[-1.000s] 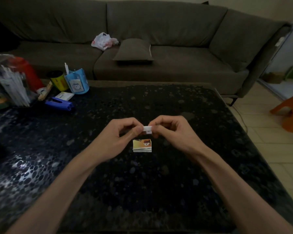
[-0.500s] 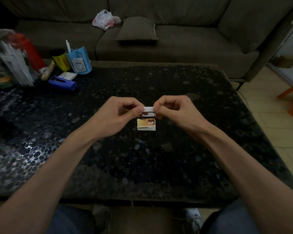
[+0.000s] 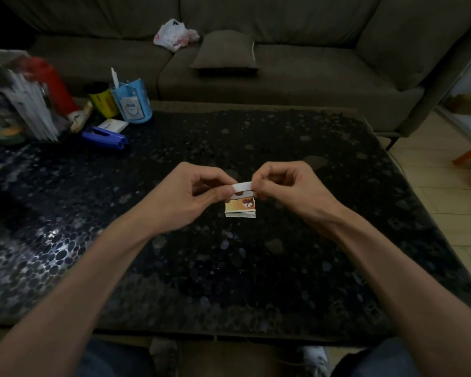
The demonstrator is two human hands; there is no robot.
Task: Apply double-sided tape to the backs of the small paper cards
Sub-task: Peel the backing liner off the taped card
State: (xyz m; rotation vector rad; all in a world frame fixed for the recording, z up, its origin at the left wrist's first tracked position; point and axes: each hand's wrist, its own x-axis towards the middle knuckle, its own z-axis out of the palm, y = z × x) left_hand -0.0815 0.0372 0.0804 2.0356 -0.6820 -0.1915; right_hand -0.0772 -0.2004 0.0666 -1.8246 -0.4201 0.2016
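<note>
2 grips pinch tape strip (image 3: 242, 187) | left hand (image 3: 191, 197), right hand (image 3: 288, 191) | over card stack (image 3: 241, 209)

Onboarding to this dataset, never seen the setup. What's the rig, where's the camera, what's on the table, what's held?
No robot here: a person works bare-handed. The one picture comes from a camera worn on the head, looking down. The left hand and right hand each pinch one end of a small white strip, over a stack of small cards lying on the dark table. A blue stapler and blue cup sit far left.
</note>
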